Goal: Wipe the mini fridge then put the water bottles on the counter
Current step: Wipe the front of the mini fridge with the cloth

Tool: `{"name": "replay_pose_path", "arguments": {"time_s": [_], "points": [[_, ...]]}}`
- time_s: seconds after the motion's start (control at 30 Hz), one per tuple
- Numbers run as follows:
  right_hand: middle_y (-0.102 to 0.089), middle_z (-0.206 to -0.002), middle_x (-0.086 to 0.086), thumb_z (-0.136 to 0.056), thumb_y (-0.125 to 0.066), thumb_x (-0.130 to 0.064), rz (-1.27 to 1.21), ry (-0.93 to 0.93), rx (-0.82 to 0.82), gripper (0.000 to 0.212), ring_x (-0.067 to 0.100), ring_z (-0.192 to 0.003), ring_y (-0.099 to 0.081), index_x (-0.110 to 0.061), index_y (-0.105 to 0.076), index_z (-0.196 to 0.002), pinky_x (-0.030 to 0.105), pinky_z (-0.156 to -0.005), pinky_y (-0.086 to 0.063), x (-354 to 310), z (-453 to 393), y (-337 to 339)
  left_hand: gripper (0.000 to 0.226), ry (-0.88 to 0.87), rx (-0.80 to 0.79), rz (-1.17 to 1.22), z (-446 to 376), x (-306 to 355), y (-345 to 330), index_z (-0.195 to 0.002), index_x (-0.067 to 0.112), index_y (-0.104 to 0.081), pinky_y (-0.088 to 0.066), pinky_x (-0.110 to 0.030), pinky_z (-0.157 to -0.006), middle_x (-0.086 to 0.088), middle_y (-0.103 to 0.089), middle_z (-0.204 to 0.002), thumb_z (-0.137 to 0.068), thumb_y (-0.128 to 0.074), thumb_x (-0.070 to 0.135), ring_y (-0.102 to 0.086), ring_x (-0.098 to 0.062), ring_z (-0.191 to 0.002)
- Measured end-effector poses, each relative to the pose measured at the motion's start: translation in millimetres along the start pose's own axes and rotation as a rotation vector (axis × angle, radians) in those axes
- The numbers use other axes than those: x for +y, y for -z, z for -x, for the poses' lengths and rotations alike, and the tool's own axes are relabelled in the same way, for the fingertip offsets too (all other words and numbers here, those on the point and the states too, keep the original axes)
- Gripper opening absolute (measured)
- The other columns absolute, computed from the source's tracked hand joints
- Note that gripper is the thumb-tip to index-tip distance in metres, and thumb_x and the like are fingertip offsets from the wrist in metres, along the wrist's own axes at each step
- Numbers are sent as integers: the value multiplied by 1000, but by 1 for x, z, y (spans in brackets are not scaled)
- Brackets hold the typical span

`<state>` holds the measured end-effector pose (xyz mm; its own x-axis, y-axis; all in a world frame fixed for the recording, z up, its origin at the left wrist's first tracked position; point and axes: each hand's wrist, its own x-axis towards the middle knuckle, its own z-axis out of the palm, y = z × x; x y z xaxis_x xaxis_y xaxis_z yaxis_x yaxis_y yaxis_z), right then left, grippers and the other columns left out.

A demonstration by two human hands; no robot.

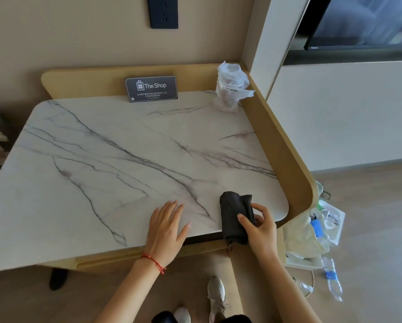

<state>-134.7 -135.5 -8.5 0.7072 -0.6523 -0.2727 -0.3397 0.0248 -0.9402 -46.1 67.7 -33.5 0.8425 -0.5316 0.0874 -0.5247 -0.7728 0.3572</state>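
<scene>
A white marble counter (116, 159) with dark veins fills the view. My right hand (259, 226) grips a folded dark cloth (235, 213) at the counter's front right edge. My left hand (166, 226) lies flat on the marble beside it, fingers spread, a red string on the wrist. Two clear water bottles lie on the floor to the right, one with a blue label (333, 278) and a smaller one (303, 286). The mini fridge is hidden from view.
A black "The Shop" sign (151, 88) leans on the raised wooden rim (286, 145). Wrapped glasses (230, 86) stand in the back right corner. A bin with plastic bags (312, 231) sits on the floor at right. A wall socket (162, 11) is above.
</scene>
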Motion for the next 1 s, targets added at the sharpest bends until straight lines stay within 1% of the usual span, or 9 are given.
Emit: {"name": "replay_pose_path", "arguments": {"time_s": [0.1, 0.2, 0.3, 0.4, 0.5, 0.67, 0.77, 0.83, 1.0], "points": [[-67, -92, 10, -82, -67, -12, -55, -2, 8, 31, 18, -79, -66, -19, -53, -109, 27, -61, -58, 4, 24, 2, 56, -18, -11, 2, 19, 2, 4, -119, 11, -49, -43, -50, -93, -13, -63, -118, -95, -16, 49, -58, -30, -111], [-66, -94, 10, -82, -66, -9, -104, 4, 19, 32, 12, -79, -64, -12, -54, -111, 14, -52, -53, 6, 47, 8, 60, -21, -22, -2, 39, 8, 7, -118, 8, -53, -43, -50, -93, -14, -62, -119, -95, -16, 50, -58, -31, -112], [-65, -93, 9, -83, -65, -9, -122, 7, 24, 33, 9, -78, -63, -10, -53, -113, 11, -49, -49, 14, 65, 18, 60, -25, -20, -6, 60, 15, 7, -116, 7, -56, -44, -49, -93, -14, -63, -118, -95, -18, 49, -58, -31, -111], [-64, -99, 13, -82, -66, -10, -125, 11, 7, 36, 14, -83, -63, -10, -53, -116, 11, -48, -49, 27, 81, 31, 61, -15, 7, 1, 81, 23, 2, -117, 7, -57, -45, -45, -94, -13, -62, -118, -95, -18, 49, -56, -29, -113], [-63, -101, 14, -83, -64, -8, -147, 31, -21, 30, 16, -84, -62, -13, -52, -111, 11, -46, -48, 40, 93, 44, 60, 8, 32, 11, 104, 29, -10, -119, 8, -55, -45, -44, -96, -12, -60, -121, -95, -19, 49, -50, -24, -116], [-60, -108, 19, -84, -64, -8, -148, 4, -12, 32, 28, -92, -63, -15, -50, -113, 13, -48, -50, 71, 110, 54, 64, 56, 0, 11, 133, 32, -28, -121, 7, -54, -43, -49, -96, -14, -59, -125, -94, -17, 51, -51, -29, -118], [-60, -110, 20, -84, -63, -6, -160, -11, -10, 34, 31, -94, -62, -13, -49, -115, 13, -49, -50, 84, 120, 53, 64, 48, -11, 9, 139, 27, -32, -120, 6, -54, -42, -49, -96, -15, -59, -125, -94, -17, 50, -53, -31, -117], [-61, -109, 19, -84, -62, -5, -156, 0, -20, 35, 29, -95, -62, -11, -49, -116, 13, -51, -51, 93, 124, 49, 63, 30, -6, 12, 140, 20, -38, -121, 7, -54, -41, -49, -96, -14, -59, -125, -94, -17, 50, -53, -31, -118], [-66, -101, 13, -83, -63, -5, -222, 24, -9, 33, 28, -92, -66, -21, -52, -110, 25, -57, -58, 127, 112, 22, 56, -41, 40, 64, 130, -15, -81, -127, 12, -46, -42, -51, -98, -11, -56, -129, -95, -21, 50, -38, -20, -125]]}}
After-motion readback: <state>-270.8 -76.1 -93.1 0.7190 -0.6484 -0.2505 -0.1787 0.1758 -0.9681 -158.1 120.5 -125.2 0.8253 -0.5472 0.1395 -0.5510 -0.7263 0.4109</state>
